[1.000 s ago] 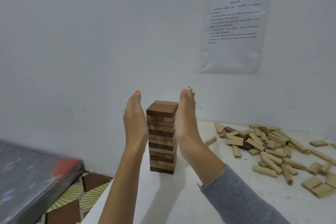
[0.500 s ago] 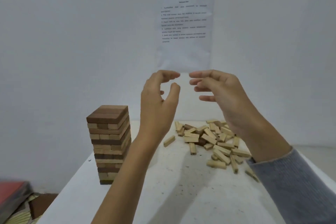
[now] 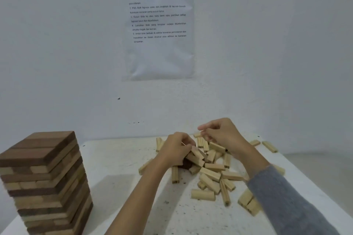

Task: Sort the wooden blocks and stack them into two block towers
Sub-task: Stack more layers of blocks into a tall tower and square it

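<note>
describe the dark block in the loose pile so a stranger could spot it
On the white table, right of the tall tower, lies a loose pile of pale blocks. Just under the left hand, a dark block peeks out beneath pale ones: the only brown piece showing in that pile.

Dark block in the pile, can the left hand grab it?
Probably, but not straight away. The left hand sits right beside the dark block, yet pale blocks lie across its top, so those likely need lifting off first.

Plain test room: white table (image 3: 118, 158), instruction sheet (image 3: 159, 30) on bare wall (image 3: 57, 44)
</note>
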A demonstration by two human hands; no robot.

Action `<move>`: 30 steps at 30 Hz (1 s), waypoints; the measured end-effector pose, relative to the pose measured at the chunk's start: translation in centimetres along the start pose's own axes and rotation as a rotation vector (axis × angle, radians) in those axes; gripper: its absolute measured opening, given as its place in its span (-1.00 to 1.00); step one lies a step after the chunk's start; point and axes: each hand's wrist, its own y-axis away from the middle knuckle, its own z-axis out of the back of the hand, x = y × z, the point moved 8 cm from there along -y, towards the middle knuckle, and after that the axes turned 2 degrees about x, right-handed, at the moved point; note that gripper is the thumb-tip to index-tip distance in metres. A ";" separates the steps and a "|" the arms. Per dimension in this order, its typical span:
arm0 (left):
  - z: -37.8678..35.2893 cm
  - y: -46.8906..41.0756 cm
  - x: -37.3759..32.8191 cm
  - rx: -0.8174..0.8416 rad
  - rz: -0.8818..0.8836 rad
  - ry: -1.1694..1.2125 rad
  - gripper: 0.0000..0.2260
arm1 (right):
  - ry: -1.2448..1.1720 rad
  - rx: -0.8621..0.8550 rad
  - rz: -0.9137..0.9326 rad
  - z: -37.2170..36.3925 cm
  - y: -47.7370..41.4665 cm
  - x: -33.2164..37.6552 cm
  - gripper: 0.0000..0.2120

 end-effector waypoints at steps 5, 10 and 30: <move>-0.3 -2.8 1.9 -0.058 -0.021 -0.187 -0.87 | 0.256 0.024 -0.045 -0.6 -2.9 -3.7 -0.84; -0.3 -4.2 3.8 -0.084 -0.029 -0.456 -0.73 | 0.439 0.154 -0.043 -2.0 -4.2 -5.6 -0.91; 5.1 -2.9 5.9 -0.210 0.199 0.363 -0.77 | 0.452 0.129 0.106 -5.7 -5.2 -3.7 -0.89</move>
